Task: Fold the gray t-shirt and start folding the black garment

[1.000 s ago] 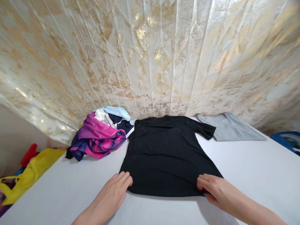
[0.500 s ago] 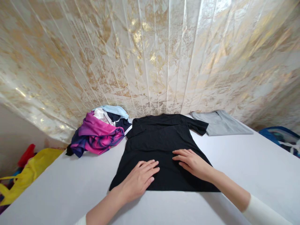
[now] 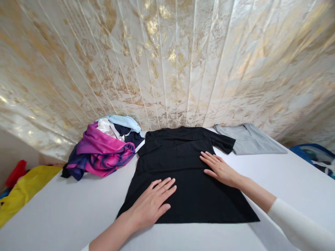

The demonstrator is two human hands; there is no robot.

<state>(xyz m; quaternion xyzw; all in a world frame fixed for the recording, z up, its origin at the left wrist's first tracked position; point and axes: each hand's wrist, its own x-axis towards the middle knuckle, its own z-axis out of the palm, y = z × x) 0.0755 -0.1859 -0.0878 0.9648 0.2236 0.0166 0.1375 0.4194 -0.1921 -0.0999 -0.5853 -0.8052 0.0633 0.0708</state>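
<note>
Black shirt (image 3: 188,200) spread lower centre of frame. Left hand (image 3: 153,202) and right hand (image 3: 219,170) laid flat on it, fingers extended. Right edge: blue-rimmed container (image 3: 300,151), pale and dark contents too small to identify.

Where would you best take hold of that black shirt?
Probably by the near hem, toward both ends, coming from the near side: the black shirt lies flat, sleeve end away, and this long, straight edge runs across the front.
</note>
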